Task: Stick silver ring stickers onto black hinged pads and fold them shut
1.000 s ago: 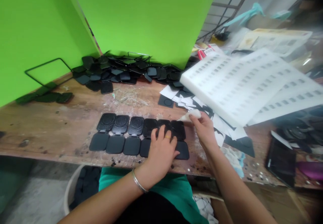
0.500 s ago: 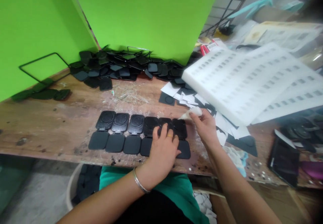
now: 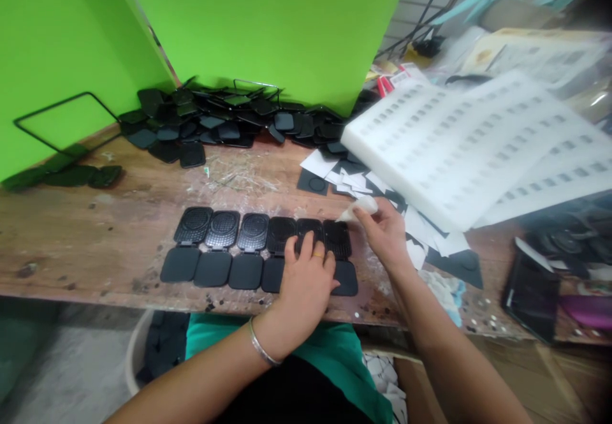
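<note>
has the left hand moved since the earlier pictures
No, not noticeably: judged against the row of open black compacts, the left hand stays over the same ones, near the row's right end.

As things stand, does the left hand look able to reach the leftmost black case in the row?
Probably yes. The left hand is over the right part of the row, apparently gripping nothing, and only low, open black cases lie between it and the leftmost case.

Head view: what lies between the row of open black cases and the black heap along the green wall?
In the head view, thin pale strands lie there, with white paper pieces and a black square toward the right.
</note>
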Available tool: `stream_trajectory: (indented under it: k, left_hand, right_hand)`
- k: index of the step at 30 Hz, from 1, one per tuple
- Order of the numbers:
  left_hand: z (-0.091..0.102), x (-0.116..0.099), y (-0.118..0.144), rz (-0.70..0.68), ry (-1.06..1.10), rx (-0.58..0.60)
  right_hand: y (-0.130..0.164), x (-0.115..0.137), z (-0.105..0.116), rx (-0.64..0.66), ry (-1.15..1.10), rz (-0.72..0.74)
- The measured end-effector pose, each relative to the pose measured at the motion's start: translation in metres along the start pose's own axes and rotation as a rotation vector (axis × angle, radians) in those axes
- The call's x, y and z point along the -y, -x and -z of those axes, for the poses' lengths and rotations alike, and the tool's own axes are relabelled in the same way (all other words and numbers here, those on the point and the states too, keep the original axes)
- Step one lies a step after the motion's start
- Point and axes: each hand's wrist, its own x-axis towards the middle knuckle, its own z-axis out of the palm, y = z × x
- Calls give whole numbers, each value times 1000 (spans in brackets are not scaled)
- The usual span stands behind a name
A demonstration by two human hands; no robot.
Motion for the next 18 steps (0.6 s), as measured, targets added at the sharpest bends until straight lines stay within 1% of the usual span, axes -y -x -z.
stream_trajectory:
  k: [5, 9, 12, 15, 18]
  left_hand:
    - [0, 0, 1, -5, -5, -7]
    - [0, 0, 1, -10, -18, -12]
    - [0, 0, 1, -5, -16, 0]
    - [0, 0, 0, -3, -9, 11]
    - [-1, 0, 0, 3, -6, -4]
  right_hand:
    - [5, 2, 12, -23, 82, 25]
    - [14, 6, 25, 9, 117, 23]
    - [22, 10, 31, 62, 128, 29]
    - [27, 15, 30, 119, 109, 44]
    - [28, 20, 20, 153, 76, 56]
